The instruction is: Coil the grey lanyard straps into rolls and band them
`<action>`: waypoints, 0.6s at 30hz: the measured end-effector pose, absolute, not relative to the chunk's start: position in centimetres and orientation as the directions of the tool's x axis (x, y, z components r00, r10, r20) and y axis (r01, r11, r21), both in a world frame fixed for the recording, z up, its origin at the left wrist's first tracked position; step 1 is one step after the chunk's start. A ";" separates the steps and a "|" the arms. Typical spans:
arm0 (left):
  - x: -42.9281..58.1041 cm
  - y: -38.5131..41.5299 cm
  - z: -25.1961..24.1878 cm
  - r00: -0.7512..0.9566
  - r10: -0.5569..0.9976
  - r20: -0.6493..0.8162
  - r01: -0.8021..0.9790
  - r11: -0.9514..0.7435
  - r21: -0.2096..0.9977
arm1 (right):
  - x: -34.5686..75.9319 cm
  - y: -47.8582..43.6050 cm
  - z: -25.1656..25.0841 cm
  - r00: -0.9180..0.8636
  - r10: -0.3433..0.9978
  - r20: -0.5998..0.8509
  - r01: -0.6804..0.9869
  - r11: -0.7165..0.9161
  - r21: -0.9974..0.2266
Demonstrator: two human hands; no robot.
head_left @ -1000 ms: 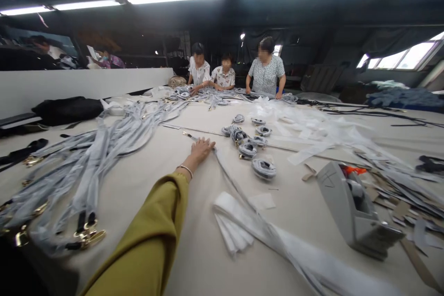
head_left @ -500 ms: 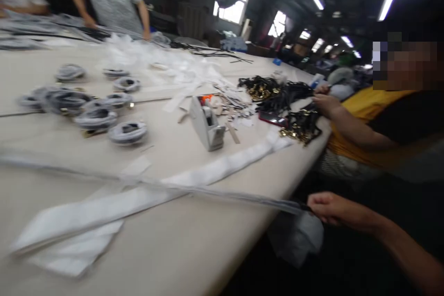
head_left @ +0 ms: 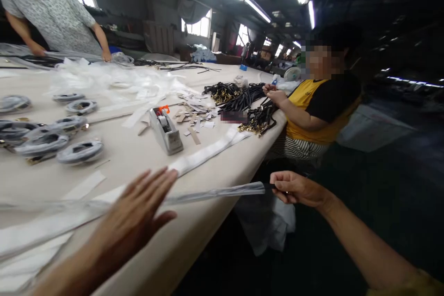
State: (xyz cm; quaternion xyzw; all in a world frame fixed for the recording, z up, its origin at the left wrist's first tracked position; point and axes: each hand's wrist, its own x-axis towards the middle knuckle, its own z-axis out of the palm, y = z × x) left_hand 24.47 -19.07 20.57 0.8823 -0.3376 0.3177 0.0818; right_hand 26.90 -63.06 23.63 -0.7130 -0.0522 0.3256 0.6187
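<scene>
I am pinching the dark end of a long sleeved strap (head_left: 215, 192) in my right hand (head_left: 294, 188), closed tight, just off the counter (head_left: 194, 245) edge. My left hand (head_left: 138, 215) is lying open and flat, pressing the strap onto the white strip (head_left: 204, 155). To do this well, I judge I should be keeping the pull level and the palm firm. A tape dispenser (head_left: 165, 130) is sitting near.

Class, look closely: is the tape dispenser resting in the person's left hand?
No, the tape dispenser stands on the table, apart from the open left hand.
</scene>
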 end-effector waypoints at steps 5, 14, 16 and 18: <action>23.2 -28.1 17.5 0.579 -0.624 0.524 -0.728 -0.685 -0.012 | 23.8 -63.8 25.5 0.806 0.501 -0.314 -0.266 -0.167 -0.949; 23.6 -26.1 15.5 0.734 -0.484 0.476 -0.615 -0.771 0.165 | 18.8 -64.2 21.9 0.572 0.698 -0.431 -0.398 -0.224 -0.890; 23.2 -26.3 16.1 0.761 -0.455 0.462 -0.584 -0.791 0.183 | 17.8 -62.3 21.9 0.588 0.776 -0.229 -0.394 0.028 -0.919; 22.6 -27.2 16.9 0.802 -0.427 0.418 -0.554 -0.793 0.253 | 17.3 -59.7 23.3 0.684 0.725 0.078 -0.303 0.379 -0.874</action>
